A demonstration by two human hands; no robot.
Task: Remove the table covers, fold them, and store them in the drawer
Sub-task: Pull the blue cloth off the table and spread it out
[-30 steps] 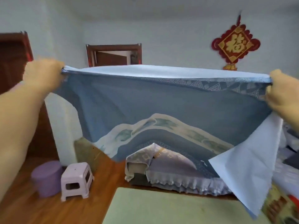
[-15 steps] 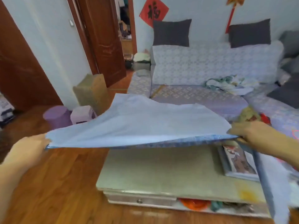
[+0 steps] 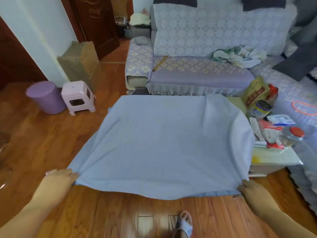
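While both arms reached forward and down: the two hands were spread wide apart at the near edge of the worktop.
Left hand (image 3: 59, 177): knuckles up, fingers curled, pinching the near left corner of the table cover (image 3: 164, 143).
Right hand (image 3: 252, 190): thumb on top, fingers tucked under, gripping the near right corner of the cover, where a patterned band showed along the hem.
Table cover: pale blue, plain side up, spread over most of the worktop (image 3: 274, 157); its near edge hung between the hands above the floor (image 3: 120, 217), sagging slightly in the middle; its far edge lay at the worktop's far edge, just before the sofa (image 3: 197, 73).
Right end of worktop: uncovered, carrying a tin (image 3: 262, 109), a brown bag (image 3: 255, 93) and packets, just beside the cover's right fold.
Floor, left of worktop: a pink stool (image 3: 78, 97) next to a purple bin (image 3: 45, 97).
Near floor: one slippered foot (image 3: 184, 224).
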